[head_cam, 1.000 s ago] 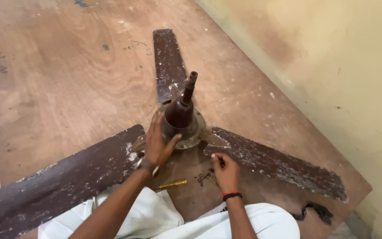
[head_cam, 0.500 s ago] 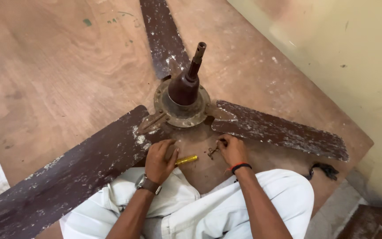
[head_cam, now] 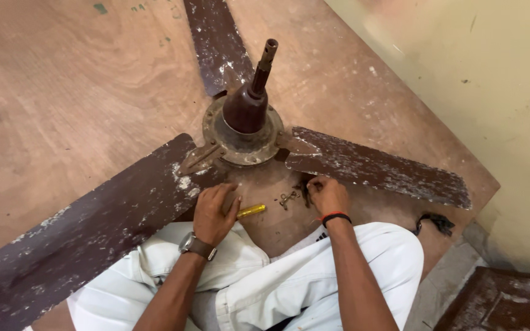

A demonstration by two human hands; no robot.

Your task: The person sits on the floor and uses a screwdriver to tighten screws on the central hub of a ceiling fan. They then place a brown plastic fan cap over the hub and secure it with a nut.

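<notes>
While the person sat cross-legged on the wooden board (head_cam: 62,92), the left hand (head_cam: 213,211) lay palm down with its fingers curled over one end of a small yellow-handled screwdriver (head_cam: 251,211), just in front of the fan motor hub (head_cam: 243,132). Whether those fingers had truly closed on the tool could not be told; only the yellow handle showed, sticking out to the hub's near right from under the fingertips. A wristwatch (head_cam: 196,246) sat on that wrist.

Over on the other side, the right hand (head_cam: 328,195) rested with fingers bent and pinched down at a little cluster of small metal parts (head_cam: 289,198), which lay on the board between the two hands and just in front of the hub. The fingertips touched or nearly touched the dark piece at the edge of that cluster; a firm grip could not be made out. A red and black band (head_cam: 336,217) circled this wrist.

Beyond both hands stood the hub, its brown downrod (head_cam: 264,64) tilting up and away. Three worn brown blades spread from it: one long blade (head_cam: 93,227) ran to the hub's near left beside the left hand, a second blade (head_cam: 375,168) reached right, just past the right hand, and a third blade (head_cam: 216,43) pointed away. White trousers (head_cam: 314,282) covered the knees nearest the camera. A dark small object (head_cam: 437,222) lay at the board's edge, right of the hub, below a pale wall (head_cam: 461,73).
</notes>
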